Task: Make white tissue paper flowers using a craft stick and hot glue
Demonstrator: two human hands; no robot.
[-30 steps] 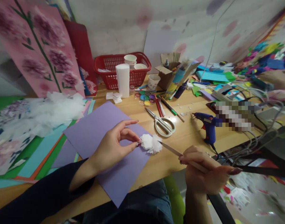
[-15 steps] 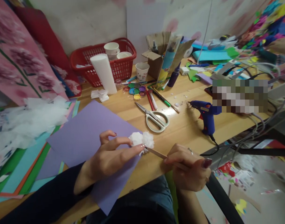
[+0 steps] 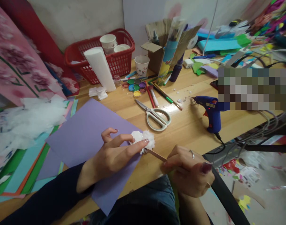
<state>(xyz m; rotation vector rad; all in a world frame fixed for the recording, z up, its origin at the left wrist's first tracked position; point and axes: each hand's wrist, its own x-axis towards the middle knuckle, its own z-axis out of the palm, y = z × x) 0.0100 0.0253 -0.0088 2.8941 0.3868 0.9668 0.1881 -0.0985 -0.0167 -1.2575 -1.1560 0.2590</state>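
A small white ruffled paper flower (image 3: 149, 139) lies at the right corner of a purple sheet (image 3: 91, 125). My left hand (image 3: 114, 156) rests on the sheet, fingers spread, with fingertips pressing on the flower. My right hand (image 3: 192, 172) is closed round a flat wooden stick (image 3: 158, 155), whose far end touches the flower's near edge. Beyond the flower lie scissors (image 3: 157, 118) with pale handles. A blue glue gun (image 3: 210, 112) lies to the right, its nozzle pointing left.
At the back stand a red basket (image 3: 127, 62), a white roll (image 3: 100, 68), a paper cup (image 3: 142, 66) and a purple bottle (image 3: 177, 71). Paints (image 3: 134, 86) and brushes lie before them. White tissue (image 3: 35, 115) covers coloured sheets at left; cables run at right.
The view has shifted slightly, with the glue gun now further right in the picture. Both hands keep nearly the same pose at the flower, the left index finger slightly higher on it.
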